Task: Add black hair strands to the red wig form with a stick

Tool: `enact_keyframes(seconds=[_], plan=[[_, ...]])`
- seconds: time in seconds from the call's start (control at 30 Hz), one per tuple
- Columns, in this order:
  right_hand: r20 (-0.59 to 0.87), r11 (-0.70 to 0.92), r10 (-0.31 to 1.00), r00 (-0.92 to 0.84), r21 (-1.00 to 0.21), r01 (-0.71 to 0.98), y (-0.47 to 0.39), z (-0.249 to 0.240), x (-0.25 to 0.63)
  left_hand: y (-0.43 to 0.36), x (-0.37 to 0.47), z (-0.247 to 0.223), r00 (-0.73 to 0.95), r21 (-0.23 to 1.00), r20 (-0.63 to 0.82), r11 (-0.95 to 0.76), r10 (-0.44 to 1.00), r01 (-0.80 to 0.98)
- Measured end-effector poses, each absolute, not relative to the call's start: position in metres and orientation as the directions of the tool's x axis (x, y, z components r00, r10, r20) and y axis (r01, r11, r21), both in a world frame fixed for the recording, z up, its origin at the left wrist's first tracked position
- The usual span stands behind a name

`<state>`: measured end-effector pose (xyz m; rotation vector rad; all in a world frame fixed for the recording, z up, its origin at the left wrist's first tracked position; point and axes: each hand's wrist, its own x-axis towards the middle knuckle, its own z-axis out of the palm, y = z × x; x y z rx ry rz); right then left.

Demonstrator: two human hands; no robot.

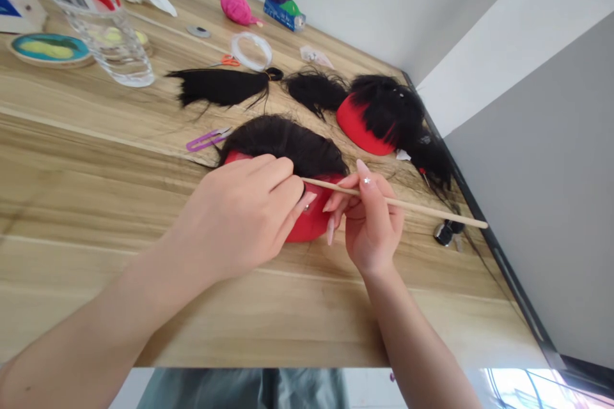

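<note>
Across the wood-grained desk (96,217), the left hand (249,204), grip hidden, curls over a red rounded form (307,230) bearing black hair (283,140), near centre; the right hand (374,223) pinches a slender pale wooden stick (432,209). A slip might snag strands.

the left hand (244,214) partly hides the red form (314,220); frame's edge crops the bottle (91,3).

Wood-grain table (268,326), pale wall (364,0), gray panel (542,172)
</note>
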<state>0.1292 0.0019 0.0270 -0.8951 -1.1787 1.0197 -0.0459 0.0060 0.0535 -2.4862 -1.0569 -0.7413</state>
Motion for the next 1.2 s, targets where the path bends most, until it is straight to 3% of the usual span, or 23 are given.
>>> enact_keyframes(seconds=[0.23,0.4,0.57,0.73,0.83,1.03,1.2], plan=[[0.317,0.326,0.942,0.110,-0.942,-0.084,0.001,0.027,0.128,0.011,-0.052,0.056,0.500,-0.053,0.631,-0.611,0.593,0.790],[0.447,0.444,0.889,0.099,-0.894,0.052,0.002,0.026,0.128,0.013,-0.054,0.057,0.432,-0.008,0.645,-0.559,0.631,0.829],[0.681,0.637,0.731,0.033,-0.700,0.324,0.000,0.025,0.130,0.015,-0.055,0.054,0.443,-0.072,0.657,-0.533,0.610,0.843],[0.824,0.759,0.555,-0.112,-0.447,0.474,-0.005,0.020,0.131,0.016,-0.053,0.052,0.470,-0.116,0.655,-0.535,0.592,0.837],[0.863,0.783,0.482,-0.154,-0.345,0.518,-0.007,0.016,0.129,0.016,-0.052,0.051,0.478,-0.133,0.654,-0.534,0.586,0.835],[0.877,0.779,0.441,-0.193,-0.267,0.567,-0.011,0.012,0.124,0.018,-0.052,0.049,0.477,-0.094,0.627,-0.547,0.616,0.832],[0.849,0.797,0.406,-0.338,-0.148,0.585,-0.013,0.008,0.127,0.019,-0.052,0.047,0.462,-0.058,0.637,-0.559,0.618,0.827]])
